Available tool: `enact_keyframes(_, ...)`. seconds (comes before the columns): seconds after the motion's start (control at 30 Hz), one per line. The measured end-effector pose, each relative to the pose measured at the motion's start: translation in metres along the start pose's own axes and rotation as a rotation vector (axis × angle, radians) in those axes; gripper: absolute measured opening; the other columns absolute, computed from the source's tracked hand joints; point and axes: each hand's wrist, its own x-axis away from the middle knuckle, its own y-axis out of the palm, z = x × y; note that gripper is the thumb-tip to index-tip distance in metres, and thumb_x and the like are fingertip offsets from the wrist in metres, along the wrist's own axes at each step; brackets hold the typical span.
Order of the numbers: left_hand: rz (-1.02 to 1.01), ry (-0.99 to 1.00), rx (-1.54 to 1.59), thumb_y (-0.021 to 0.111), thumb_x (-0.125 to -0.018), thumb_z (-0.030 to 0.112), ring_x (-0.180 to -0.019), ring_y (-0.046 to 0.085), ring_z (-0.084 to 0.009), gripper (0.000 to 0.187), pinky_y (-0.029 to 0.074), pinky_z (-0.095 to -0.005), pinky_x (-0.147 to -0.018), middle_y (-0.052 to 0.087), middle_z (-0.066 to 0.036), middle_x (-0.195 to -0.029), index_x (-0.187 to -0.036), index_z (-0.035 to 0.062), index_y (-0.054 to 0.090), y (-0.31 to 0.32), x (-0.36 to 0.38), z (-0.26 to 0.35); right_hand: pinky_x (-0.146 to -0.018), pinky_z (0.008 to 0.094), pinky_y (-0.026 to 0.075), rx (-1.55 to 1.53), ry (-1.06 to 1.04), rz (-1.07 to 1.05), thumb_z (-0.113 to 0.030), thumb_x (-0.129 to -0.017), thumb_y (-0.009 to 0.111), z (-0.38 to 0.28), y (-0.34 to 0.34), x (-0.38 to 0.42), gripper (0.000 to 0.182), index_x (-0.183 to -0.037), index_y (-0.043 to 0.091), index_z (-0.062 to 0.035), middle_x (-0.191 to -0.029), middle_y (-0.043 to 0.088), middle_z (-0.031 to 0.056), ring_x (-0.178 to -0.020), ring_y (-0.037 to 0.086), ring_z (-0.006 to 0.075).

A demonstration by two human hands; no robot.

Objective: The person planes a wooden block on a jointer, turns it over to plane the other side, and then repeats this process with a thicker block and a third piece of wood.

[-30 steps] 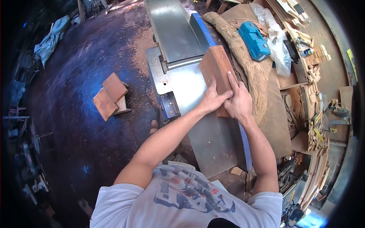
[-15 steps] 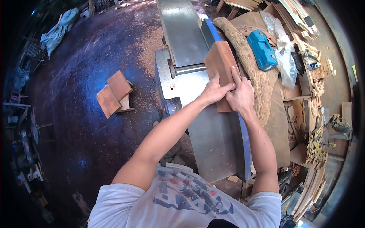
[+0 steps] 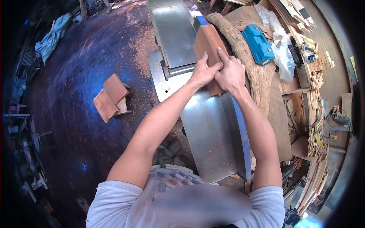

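Both my hands grip a reddish-brown wooden board (image 3: 211, 41) that stands on edge on a jointer, against its blue-backed fence (image 3: 242, 133). My left hand (image 3: 205, 72) presses the board's broad left face, its thumb pointing forward; some of its fingers are hidden. Over the board's top edge lies my right hand (image 3: 230, 74), index finger stretched along the wood and thumb meeting the left hand. Below the board's near end runs the smooth metal infeed table (image 3: 211, 140). The far metal table (image 3: 173, 36) lies beyond the slot of the cutter head (image 3: 181, 69).
Two brown boards (image 3: 107, 100) rest on a small wooden stool at the left. Wood shavings (image 3: 140, 49) litter the floor. Right of the jointer lie a long rough log (image 3: 256, 83), a teal tool case (image 3: 258, 45), clear plastic (image 3: 283, 49) and stacked timber offcuts (image 3: 317, 133).
The board and both hands have slid forward along the jointer, away from my body. My grip looks the same, and the camera view has shifted slightly.
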Motion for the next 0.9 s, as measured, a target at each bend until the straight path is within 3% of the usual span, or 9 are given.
enact_keyframes(0.2,-0.003,-0.002,-0.012,0.084,-0.086,0.039,-0.148,0.047,-0.0392,0.116,0.040,-0.0366,-0.121,0.047,-0.041,-0.154,-0.156,-0.0254,0.018,-0.016,-0.028,0.008,-0.107,0.0569,0.045,0.008,-0.018,0.002,-0.020,-0.080,0.069,-0.009,-0.001,-0.028,0.078,-0.157,0.054,-0.0172,-0.123,0.069,0.0294,-0.122,0.063,0.0436)
enact_keyframes(0.3,-0.021,-0.010,0.061,0.084,-0.086,0.039,-0.146,0.050,-0.0384,0.116,0.043,-0.0365,-0.119,0.048,-0.040,-0.154,-0.156,-0.0256,0.018,-0.024,-0.045,0.003,-0.100,0.0565,0.050,0.063,-0.041,0.098,-0.020,-0.081,0.069,-0.013,0.005,-0.041,0.073,-0.153,0.059,-0.0184,-0.116,0.072,0.0263,-0.113,0.067,0.0437)
enact_keyframes(0.37,-0.019,-0.003,0.014,0.075,-0.098,0.025,-0.128,0.065,-0.0255,0.090,0.054,-0.0318,-0.104,0.058,-0.024,-0.149,-0.162,-0.0138,0.024,-0.028,-0.060,-0.004,-0.101,0.0567,0.050,0.054,-0.047,0.096,-0.021,-0.081,0.068,-0.015,0.005,-0.050,0.072,-0.152,0.060,-0.0183,-0.117,0.072,0.0266,-0.114,0.068,0.0437)
enact_keyframes(0.57,0.006,0.062,0.009,0.076,-0.097,0.023,-0.126,0.066,-0.0245,0.086,0.054,-0.0318,-0.103,0.060,-0.024,-0.147,-0.160,-0.0137,0.030,-0.039,-0.088,-0.009,-0.102,0.0560,0.050,0.041,-0.048,0.096,-0.021,-0.081,0.067,-0.021,0.008,-0.075,0.070,-0.151,0.061,-0.0171,-0.119,0.072,0.0272,-0.114,0.068,0.0436)
enact_keyframes(0.67,-0.050,0.070,0.112,0.085,-0.088,0.033,-0.133,0.063,-0.0328,0.110,0.052,-0.0342,-0.109,0.058,-0.033,-0.146,-0.156,-0.0258,0.021,-0.048,-0.098,-0.001,-0.105,0.0572,0.047,0.013,-0.057,0.075,-0.024,-0.080,0.069,-0.022,0.009,-0.090,0.072,-0.151,0.059,-0.0151,-0.118,0.071,0.0288,-0.116,0.067,0.0443)
enact_keyframes(0.8,-0.058,0.046,0.167,0.085,-0.088,0.031,-0.118,0.070,-0.0276,0.109,0.059,-0.0328,-0.094,0.064,-0.028,-0.138,-0.158,-0.0228,0.021,-0.055,-0.099,0.019,-0.105,0.0582,0.046,-0.003,-0.073,0.079,-0.026,-0.080,0.069,-0.024,0.012,-0.106,0.072,-0.151,0.059,-0.0137,-0.115,0.072,0.0294,-0.116,0.066,0.0452)
enact_keyframes(0.9,-0.062,0.028,0.154,0.085,-0.088,0.031,-0.110,0.073,-0.0247,0.112,0.061,-0.0323,-0.083,0.067,-0.026,-0.134,-0.160,-0.0209,0.017,-0.061,-0.107,0.020,-0.103,0.0533,0.052,0.010,-0.056,0.088,-0.023,-0.078,0.068,-0.029,0.010,-0.113,0.070,-0.147,0.064,-0.0164,-0.118,0.073,0.0271,-0.114,0.070,0.0426)
